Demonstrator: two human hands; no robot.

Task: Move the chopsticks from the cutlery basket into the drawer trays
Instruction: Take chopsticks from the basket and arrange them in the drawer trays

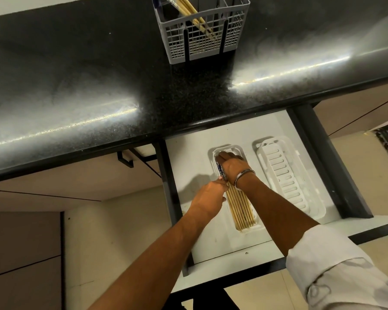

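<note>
Chopsticks in drawer tray, both hands seemingly pressing them

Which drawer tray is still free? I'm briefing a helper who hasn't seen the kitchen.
Below the black countertop an open drawer holds two white trays. The free tray is the right-hand one, with a ribbed floor and nothing in it; its neighbour holds chopsticks and both hands.

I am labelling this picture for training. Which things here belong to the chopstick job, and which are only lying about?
Part of the job:
- cutlery basket
- chopsticks left in basket
- chopsticks in left tray
- left tray
- empty right tray
- drawer
- left hand, right hand

Only about:
- countertop
- bangle
</note>
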